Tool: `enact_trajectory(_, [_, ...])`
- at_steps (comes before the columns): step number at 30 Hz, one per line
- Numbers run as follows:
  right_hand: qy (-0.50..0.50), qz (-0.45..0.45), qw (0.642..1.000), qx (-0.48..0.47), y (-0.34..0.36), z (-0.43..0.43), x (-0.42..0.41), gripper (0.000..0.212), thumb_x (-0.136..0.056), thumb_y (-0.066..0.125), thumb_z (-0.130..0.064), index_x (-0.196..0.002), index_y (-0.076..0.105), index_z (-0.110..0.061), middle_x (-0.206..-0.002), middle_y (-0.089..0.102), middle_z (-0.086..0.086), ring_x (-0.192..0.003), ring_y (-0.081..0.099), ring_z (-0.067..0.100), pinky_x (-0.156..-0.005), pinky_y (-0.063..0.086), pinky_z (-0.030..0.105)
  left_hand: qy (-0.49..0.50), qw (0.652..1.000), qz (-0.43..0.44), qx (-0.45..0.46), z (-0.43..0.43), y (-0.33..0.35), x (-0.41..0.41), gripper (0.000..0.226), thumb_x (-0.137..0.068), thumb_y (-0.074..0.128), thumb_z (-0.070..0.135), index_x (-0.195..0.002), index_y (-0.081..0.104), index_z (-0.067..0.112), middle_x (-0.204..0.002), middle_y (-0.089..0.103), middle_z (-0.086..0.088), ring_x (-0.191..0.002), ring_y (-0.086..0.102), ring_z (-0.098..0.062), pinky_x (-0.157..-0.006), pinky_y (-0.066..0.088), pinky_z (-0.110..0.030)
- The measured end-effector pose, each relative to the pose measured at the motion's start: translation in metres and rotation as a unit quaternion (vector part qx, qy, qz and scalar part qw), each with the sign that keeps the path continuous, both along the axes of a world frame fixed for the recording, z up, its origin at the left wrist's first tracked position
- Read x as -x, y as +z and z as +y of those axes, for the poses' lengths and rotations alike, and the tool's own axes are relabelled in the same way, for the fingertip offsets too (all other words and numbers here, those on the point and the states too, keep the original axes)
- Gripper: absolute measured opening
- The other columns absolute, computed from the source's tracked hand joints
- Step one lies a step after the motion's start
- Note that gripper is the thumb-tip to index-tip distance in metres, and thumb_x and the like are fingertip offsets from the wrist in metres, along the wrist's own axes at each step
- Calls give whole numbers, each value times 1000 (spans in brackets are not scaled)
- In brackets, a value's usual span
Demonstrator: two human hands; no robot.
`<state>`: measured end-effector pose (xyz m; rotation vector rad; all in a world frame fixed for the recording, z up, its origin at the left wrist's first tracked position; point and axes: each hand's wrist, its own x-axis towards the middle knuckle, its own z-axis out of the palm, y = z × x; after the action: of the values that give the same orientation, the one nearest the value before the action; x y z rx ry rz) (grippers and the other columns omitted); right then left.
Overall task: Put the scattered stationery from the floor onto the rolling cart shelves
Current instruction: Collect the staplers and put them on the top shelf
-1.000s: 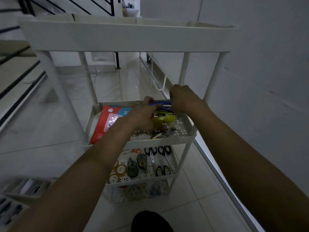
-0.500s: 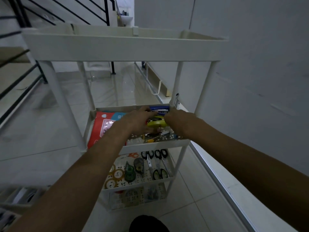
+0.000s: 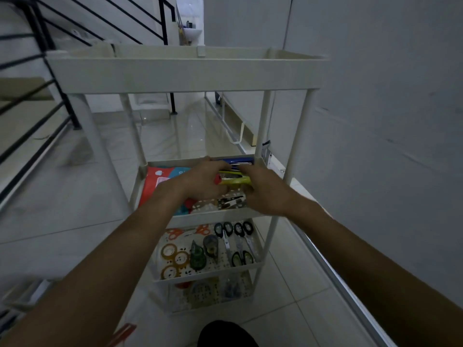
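Two hands reach into one shelf of the rolling cart (image 3: 175,76). A red packet (image 3: 152,182) lies just left of the left hand (image 3: 204,182), whose fingers curl over a yellow-green stapler (image 3: 236,181). The right hand (image 3: 266,190) touches the stapler's other end, grip not discernible; black-handled scissors (image 3: 227,244) lie on the shelf below it.

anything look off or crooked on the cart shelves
The red packet on the second shelf leans against the left rim instead of lying flat. Below, the green-lined scissors lie reversed to the black scissors beside them. Nothing looks spilled.
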<state>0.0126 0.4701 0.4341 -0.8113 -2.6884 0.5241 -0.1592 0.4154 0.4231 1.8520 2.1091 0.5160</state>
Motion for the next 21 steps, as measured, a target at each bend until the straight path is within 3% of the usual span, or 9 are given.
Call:
enact_trajectory(3, [15, 129, 991, 14, -32, -22, -25, 43, -93, 57, -7, -135, 52, -12, -124, 56, -4, -107, 49, 3, -86, 37, 7, 17, 997, -23, 66, -4, 6, 0, 67, -87, 68, 24, -144, 35, 33, -132, 34, -3, -122, 42, -23, -97, 43, -34])
enact_trajectory(5, [11, 154, 988, -27, -57, -28, -39, 44, -93, 59, -11, -136, 52, -13, -133, 56, 0, -118, 49, 9, -103, 38, 17, 8, 994, -52, 98, -7, 8, -3, 71, -87, 66, 13, -146, 32, 35, -123, 29, 0, -112, 43, -22, -83, 47, -30])
enact_trajectory(7, [-11, 180, 982, -61, -78, -30, -47, 44, -91, 62, -11, -134, 55, -14, -136, 54, 0, -125, 46, 10, -108, 34, 19, 3, 993, -66, 93, -8, 10, -5, 73, -87, 66, 9, -146, 32, 36, -124, 31, -1, -110, 45, -23, -81, 48, -29])
enact_trajectory(10, [-46, 239, 969, -47, -93, -32, -49, 41, -89, 62, -3, -129, 58, -13, -135, 54, 1, -125, 45, 5, -105, 28, 4, 12, 996, -62, 66, -8, 15, -6, 70, -86, 72, 21, -143, 34, 39, -128, 43, -1, -111, 52, -22, -94, 50, -39])
enact_trajectory(14, [-56, 275, 959, -43, -98, -33, -45, 40, -89, 61, -3, -129, 59, -11, -132, 58, 0, -125, 50, 11, -110, 34, 16, 30, 990, -134, 22, -3, 17, -9, 63, -79, 79, 31, -133, 47, 31, -117, 57, 2, -103, 59, -15, -91, 52, -33])
enact_trajectory(18, [-100, 362, 926, 36, -87, -37, -38, 34, -90, 62, -3, -122, 62, -15, -122, 59, -8, -113, 47, -15, -96, 32, 0, 29, 986, -158, -54, 3, 17, -18, 49, -73, 84, 32, -116, 63, 22, -110, 64, 0, -101, 62, -16, -92, 54, -35])
enact_trajectory(21, [-93, 336, 936, 44, -82, -38, -33, 31, -91, 62, -7, -120, 64, -16, -119, 60, -10, -109, 49, -14, -95, 33, 2, 13, 983, -179, -41, 7, 15, -21, 49, -76, 80, 37, -120, 62, 22, -110, 65, 1, -99, 64, -14, -92, 55, -35])
